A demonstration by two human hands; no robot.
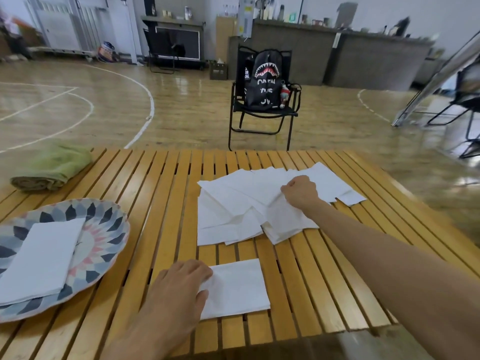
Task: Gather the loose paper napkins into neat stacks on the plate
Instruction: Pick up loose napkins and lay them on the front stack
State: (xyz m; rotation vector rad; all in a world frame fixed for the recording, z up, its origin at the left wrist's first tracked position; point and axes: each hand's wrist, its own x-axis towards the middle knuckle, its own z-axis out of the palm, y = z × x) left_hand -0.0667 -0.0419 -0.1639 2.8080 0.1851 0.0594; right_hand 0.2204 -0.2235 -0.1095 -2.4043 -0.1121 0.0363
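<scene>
- Closest to the camera, the left hand (pixel 179 284) holds the left edge of a small folded napkin (pixel 236 287) that lies flat on the tabletop (pixel 171 203), with the thumb curled under that edge.
- That napkin's long side runs left to right, and the plate (pixel 109 224) lies to its left, just past the left hand.
- So the left hand is the nearer one to the plate, and I think it only needs a short slide to the left.
- One neat napkin stack (pixel 44 258) already sits on the plate, tilted a bit, with bare plate beside it.
- Farther back and to the right, the loose napkins (pixel 239 206) are spread like a fan, one over the next.
- On top of them the right hand (pixel 300 190) is curled up; it looks like it pinches a napkin, but the fingers are hidden, so I am not sure.
- A green towel (pixel 52 167) rests at the far left corner of the tabletop, well away from the napkins.
</scene>
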